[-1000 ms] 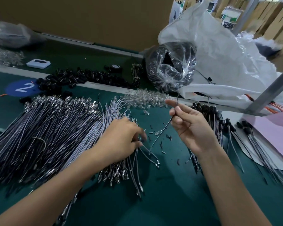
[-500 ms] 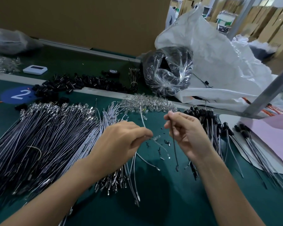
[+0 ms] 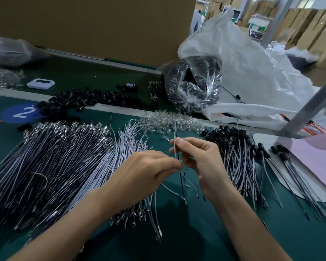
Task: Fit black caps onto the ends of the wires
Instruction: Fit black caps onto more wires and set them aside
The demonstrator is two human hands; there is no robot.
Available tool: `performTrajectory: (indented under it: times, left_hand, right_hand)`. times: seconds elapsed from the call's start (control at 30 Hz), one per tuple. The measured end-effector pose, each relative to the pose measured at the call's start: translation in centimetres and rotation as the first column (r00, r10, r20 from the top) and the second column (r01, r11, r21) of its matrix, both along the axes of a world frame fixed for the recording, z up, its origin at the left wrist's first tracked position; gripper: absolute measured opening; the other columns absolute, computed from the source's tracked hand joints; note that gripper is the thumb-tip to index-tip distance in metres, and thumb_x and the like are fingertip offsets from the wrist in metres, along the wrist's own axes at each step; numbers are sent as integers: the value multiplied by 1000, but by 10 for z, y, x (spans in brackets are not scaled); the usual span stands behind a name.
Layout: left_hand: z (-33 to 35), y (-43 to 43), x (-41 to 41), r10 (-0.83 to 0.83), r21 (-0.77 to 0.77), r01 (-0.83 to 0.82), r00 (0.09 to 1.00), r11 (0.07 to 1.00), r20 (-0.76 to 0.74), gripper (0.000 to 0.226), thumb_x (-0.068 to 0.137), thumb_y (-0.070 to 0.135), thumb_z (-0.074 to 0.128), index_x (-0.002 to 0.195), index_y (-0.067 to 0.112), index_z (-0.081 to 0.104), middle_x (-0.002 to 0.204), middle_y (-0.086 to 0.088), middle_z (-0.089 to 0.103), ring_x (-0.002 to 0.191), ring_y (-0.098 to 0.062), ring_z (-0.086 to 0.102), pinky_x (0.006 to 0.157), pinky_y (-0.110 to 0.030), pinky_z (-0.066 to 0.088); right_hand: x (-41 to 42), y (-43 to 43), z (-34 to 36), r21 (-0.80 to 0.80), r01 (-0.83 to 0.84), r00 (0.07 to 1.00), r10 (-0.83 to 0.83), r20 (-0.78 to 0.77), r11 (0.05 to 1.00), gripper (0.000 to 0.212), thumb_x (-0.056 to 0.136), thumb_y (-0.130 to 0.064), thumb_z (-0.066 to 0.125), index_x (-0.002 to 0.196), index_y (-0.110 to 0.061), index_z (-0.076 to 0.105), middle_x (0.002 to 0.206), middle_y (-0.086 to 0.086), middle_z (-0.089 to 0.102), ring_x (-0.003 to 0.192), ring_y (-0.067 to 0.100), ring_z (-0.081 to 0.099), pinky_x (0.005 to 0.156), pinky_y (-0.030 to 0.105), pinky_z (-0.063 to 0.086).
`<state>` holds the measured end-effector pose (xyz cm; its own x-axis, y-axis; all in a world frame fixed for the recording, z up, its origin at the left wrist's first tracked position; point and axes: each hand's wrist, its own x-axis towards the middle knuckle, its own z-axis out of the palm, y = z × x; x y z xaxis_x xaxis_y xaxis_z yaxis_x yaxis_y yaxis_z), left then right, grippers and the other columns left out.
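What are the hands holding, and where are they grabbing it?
The right hand pinches a thin wire near its upper end. Whether the left hand pinches it too, just below, cannot be told.

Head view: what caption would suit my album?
At a green bench heaped with wires, the right hand holds one wire upright while the left hand pinches it lower down.

A white numeral "2" is the only legible mark, printed on a round blue sticker [image 3: 21, 113] on the green work table [image 3: 196, 232] at ten o'clock, just beside the heap of black caps [image 3: 94, 98]. Small dark print high on the white plastic bag [image 3: 243, 72], at one o'clock, is too blurred to read.
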<state>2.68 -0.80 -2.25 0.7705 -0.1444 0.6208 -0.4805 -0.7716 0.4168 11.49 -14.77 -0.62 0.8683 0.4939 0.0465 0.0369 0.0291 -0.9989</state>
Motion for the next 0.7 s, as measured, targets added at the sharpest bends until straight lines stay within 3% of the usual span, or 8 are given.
performTrajectory:
  times: [0.17, 0.27, 0.37, 0.5, 0.7]
  left_hand:
    - [1, -1, -1, -4, -17, 4, 1000, 1000, 6, 26, 92, 29, 56, 96, 11, 76, 89, 3, 76, 77, -11, 71, 69, -31, 57]
    - [0, -2, -1, -12, -11, 12, 1000, 1000, 12, 27, 93, 29, 56, 95, 11, 76, 89, 3, 76, 78, -9, 70, 71, -28, 56]
    - [0, -2, -1, -9, 8, 9, 1000, 1000, 19, 27, 93, 29, 55, 95, 12, 76, 87, 4, 75, 75, -10, 69, 69, -27, 55]
    - [-1, -1, 0, -15, 36, 14, 999, 999, 32, 25, 93, 27, 55, 93, 12, 75, 85, 4, 75, 72, -12, 68, 64, -28, 55]
    - [-2, 0, 1, -23, 58, 21, 999, 998, 35, 24, 94, 27, 55, 92, 11, 73, 81, 3, 73, 68, -16, 67, 60, -31, 53]
  right_hand:
    - [-1, 0, 0, 135, 108, 984, -125, 125, 985, 16, 91, -13, 65, 78, -13, 74, 66, -1, 67, 57, 4, 50, 56, 13, 42]
    - [5, -4, 1, 212, 207, 968, -231, 97, 955, 17, 93, -13, 62, 78, -14, 70, 64, -4, 63, 60, 6, 52, 58, 16, 45]
    - [6, -4, 1, 149, 194, 966, -215, 142, 970, 11, 90, -13, 66, 81, -11, 72, 62, -3, 64, 57, 5, 54, 57, 15, 46]
    - [0, -1, 0, 51, 154, 936, -163, 313, 987, 3, 83, -12, 73, 84, -14, 75, 67, -1, 72, 61, 6, 64, 59, 16, 50]
    - [-3, 1, 0, -89, 200, 894, -145, 424, 976, 4, 82, -14, 77, 84, -17, 77, 69, -5, 73, 61, 8, 64, 62, 26, 55]
